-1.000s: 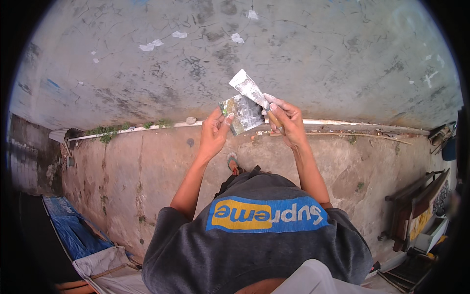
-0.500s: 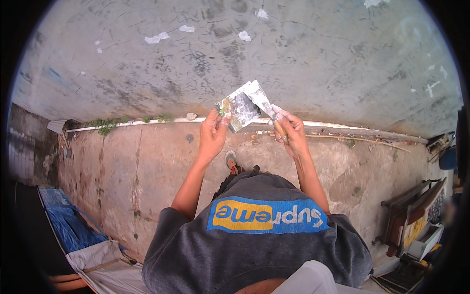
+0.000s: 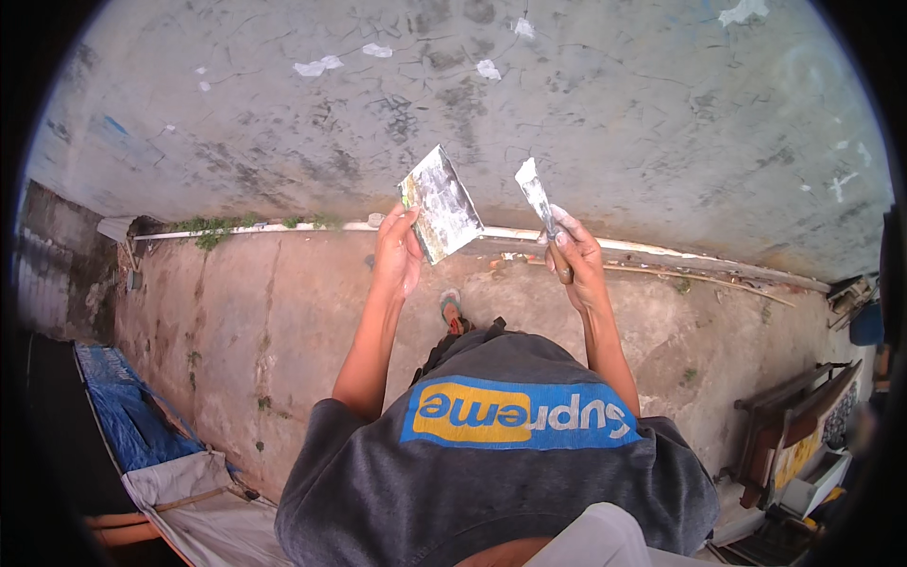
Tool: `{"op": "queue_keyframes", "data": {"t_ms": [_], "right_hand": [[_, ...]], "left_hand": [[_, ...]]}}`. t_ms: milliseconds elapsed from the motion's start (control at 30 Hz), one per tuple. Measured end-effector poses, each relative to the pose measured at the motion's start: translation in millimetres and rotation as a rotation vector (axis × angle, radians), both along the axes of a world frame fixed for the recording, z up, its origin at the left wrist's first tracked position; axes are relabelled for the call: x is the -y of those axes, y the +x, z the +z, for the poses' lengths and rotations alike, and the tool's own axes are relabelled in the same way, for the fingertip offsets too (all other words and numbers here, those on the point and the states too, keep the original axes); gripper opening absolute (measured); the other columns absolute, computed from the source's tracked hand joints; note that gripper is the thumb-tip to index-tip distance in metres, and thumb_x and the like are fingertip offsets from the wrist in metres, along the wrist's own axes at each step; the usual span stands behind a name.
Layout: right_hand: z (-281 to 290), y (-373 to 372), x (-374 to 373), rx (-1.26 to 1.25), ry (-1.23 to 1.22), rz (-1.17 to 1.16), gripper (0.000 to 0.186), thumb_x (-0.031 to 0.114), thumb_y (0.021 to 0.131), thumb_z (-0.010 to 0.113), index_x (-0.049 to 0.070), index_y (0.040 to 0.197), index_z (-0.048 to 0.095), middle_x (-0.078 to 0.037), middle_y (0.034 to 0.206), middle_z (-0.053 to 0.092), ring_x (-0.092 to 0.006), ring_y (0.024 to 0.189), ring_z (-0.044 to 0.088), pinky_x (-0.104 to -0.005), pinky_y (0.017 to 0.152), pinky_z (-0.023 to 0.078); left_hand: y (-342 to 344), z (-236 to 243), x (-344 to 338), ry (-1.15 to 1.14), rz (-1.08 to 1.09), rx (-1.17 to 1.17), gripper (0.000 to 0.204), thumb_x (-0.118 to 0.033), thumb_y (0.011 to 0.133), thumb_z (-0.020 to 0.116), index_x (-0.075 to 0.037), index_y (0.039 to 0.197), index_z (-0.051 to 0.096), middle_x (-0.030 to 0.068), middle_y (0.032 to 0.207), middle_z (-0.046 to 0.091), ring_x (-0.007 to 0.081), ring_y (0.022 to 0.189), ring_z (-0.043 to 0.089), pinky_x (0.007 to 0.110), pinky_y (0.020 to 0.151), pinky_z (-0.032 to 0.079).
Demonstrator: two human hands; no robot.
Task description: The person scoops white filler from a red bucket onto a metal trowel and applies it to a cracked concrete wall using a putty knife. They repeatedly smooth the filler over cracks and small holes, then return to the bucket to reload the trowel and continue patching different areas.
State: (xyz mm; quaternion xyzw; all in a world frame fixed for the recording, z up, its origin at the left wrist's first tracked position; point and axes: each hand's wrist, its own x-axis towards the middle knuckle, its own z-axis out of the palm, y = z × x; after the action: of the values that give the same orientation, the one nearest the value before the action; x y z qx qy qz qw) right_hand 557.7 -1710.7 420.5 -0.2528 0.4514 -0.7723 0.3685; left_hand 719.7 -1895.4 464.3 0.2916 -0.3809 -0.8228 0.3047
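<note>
My left hand (image 3: 398, 249) grips the lower left edge of a flat rectangular board (image 3: 444, 203) smeared with white and grey paste. In my right hand (image 3: 578, 253) is a putty knife (image 3: 537, 194), held by its brown wooden handle. White paste coats the knife's blade, which points up and a little left, apart from the board. Pale residue marks the fingers of my right hand. Beyond both hands rises a grey wall (image 3: 378, 113) with cracks, dark stains and several white filler patches, one of them a patch (image 3: 488, 69) above the board.
A white pipe (image 3: 274, 228) runs along the wall's foot, with weeds (image 3: 213, 230) at its left. On the concrete floor (image 3: 227, 331) a thin stick (image 3: 690, 276) lies near the pipe. Blue tarpaulin (image 3: 132, 406) is at lower left; brown wooden furniture (image 3: 784, 425) stands at right.
The putty knife has come away from the board and moved right with my right hand. My left hand has tilted the board more upright and shifted it slightly left.
</note>
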Motion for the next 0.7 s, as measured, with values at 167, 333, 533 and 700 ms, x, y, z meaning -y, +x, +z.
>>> {"op": "queue_keyframes", "data": {"t_ms": [167, 333, 533, 700], "right_hand": [[6, 9, -5, 0.046, 0.071, 0.184, 0.041, 0.017, 0.092, 0.060, 0.003, 0.130, 0.052, -0.005, 0.087, 0.062, -0.0053, 0.059, 0.045, -0.0207, 0.052, 0.036], [1, 31, 9, -0.147, 0.103, 0.209, 0.039, 0.013, 0.093, 0.057, 0.002, 0.130, 0.052, -0.003, 0.093, 0.063, -0.0038, 0.068, 0.049, -0.0198, 0.054, 0.038], [4, 41, 22, -0.239, 0.098, 0.164, 0.038, 0.012, 0.092, 0.059, -0.001, 0.127, 0.054, -0.008, 0.110, 0.064, -0.0080, 0.089, 0.058, -0.0210, 0.065, 0.047], [4, 31, 26, -0.265, 0.092, 0.123, 0.037, 0.012, 0.093, 0.056, 0.003, 0.129, 0.053, -0.002, 0.086, 0.061, -0.0042, 0.062, 0.044, -0.0200, 0.052, 0.036]], "left_hand": [[6, -21, 22, 0.715, -0.196, -0.419, 0.038, -0.010, 0.094, 0.044, 0.011, 0.126, 0.037, 0.0037, 0.077, 0.045, 0.0069, 0.053, 0.037, 0.018, 0.038, 0.033], [-5, -31, 9, 1.130, -0.222, -0.622, 0.041, -0.013, 0.096, 0.042, 0.014, 0.127, 0.034, 0.0073, 0.075, 0.046, 0.0077, 0.046, 0.038, 0.019, 0.031, 0.028], [-6, -25, -1, 1.178, -0.247, -0.599, 0.050, -0.021, 0.098, 0.041, 0.010, 0.135, 0.030, 0.0110, 0.076, 0.049, 0.0080, 0.040, 0.040, 0.020, 0.029, 0.028], [-2, -31, -1, 1.087, -0.289, -0.566, 0.037, -0.013, 0.097, 0.040, 0.013, 0.124, 0.037, 0.0066, 0.073, 0.043, 0.0086, 0.043, 0.037, 0.020, 0.029, 0.028]]}}
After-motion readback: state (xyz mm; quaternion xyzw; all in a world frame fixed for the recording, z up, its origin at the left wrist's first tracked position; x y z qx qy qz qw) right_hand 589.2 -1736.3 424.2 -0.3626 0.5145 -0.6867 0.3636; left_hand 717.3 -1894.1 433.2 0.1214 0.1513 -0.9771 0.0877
